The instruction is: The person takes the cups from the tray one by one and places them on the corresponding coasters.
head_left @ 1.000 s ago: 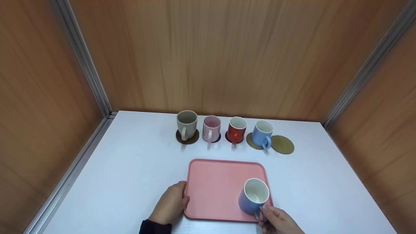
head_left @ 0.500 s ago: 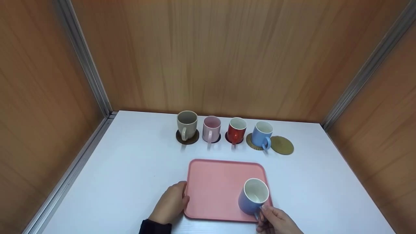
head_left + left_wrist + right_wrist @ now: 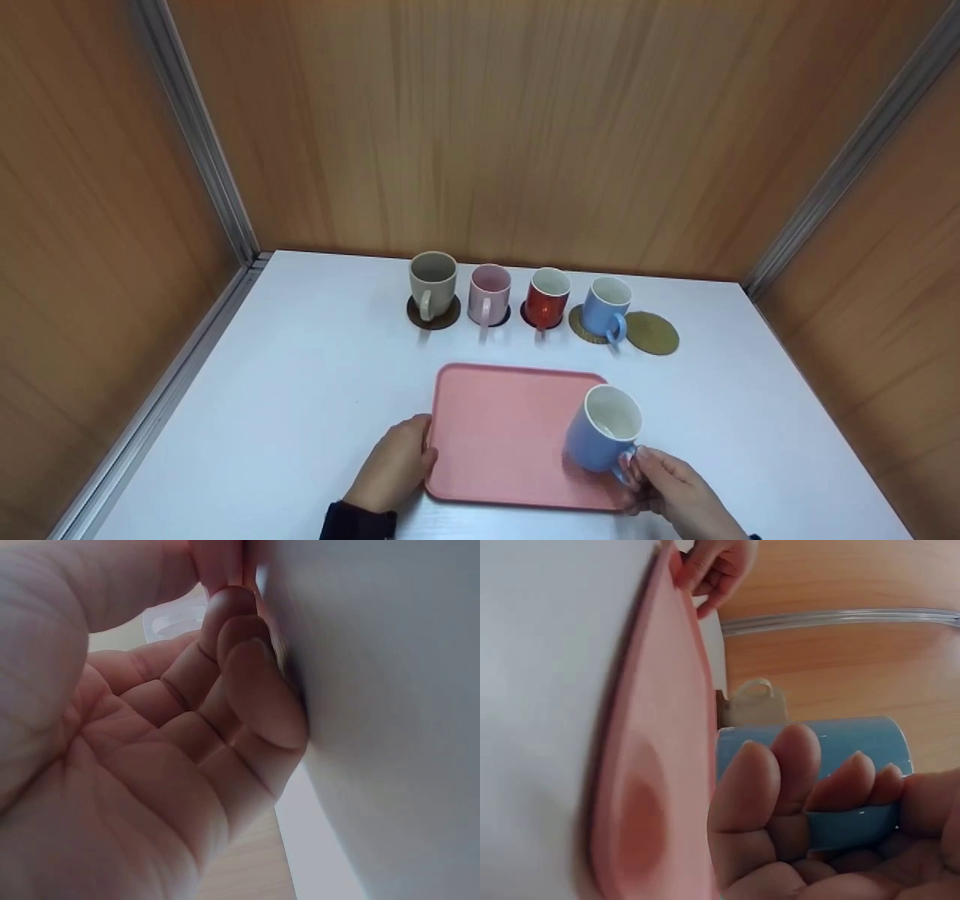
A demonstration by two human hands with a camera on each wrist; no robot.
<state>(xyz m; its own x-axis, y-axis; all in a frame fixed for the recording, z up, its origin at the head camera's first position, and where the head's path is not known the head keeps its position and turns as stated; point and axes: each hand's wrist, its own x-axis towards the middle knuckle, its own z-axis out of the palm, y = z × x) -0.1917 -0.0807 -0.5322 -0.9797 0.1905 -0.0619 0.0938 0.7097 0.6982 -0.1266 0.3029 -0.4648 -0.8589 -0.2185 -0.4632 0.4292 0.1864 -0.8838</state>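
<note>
My left hand (image 3: 391, 466) grips the left edge of a pink tray (image 3: 495, 435); in the left wrist view its fingers (image 3: 262, 694) are curled beside the tray's edge. With my right hand (image 3: 686, 495) I hold a blue mug (image 3: 596, 442) by its handle, over the tray's right side. White inside, this mug is upright with a slight tilt. The right wrist view shows its blue wall (image 3: 862, 739) behind my curled fingers (image 3: 746, 787) and a dark shadow on the tray, so the mug looks raised.
Along the back stand a beige mug (image 3: 433, 279), a pink mug (image 3: 487, 296), a red mug (image 3: 544, 306) and a second blue mug (image 3: 602, 311), each on a round coaster. A bare olive coaster (image 3: 652, 334) lies at their right. Wooden panels (image 3: 480, 135) enclose the white table (image 3: 315, 360).
My right hand has lifted the blue mug from the tray's lower right and moved it a little right and away from me. The left hand and tray stay about where they were.
</note>
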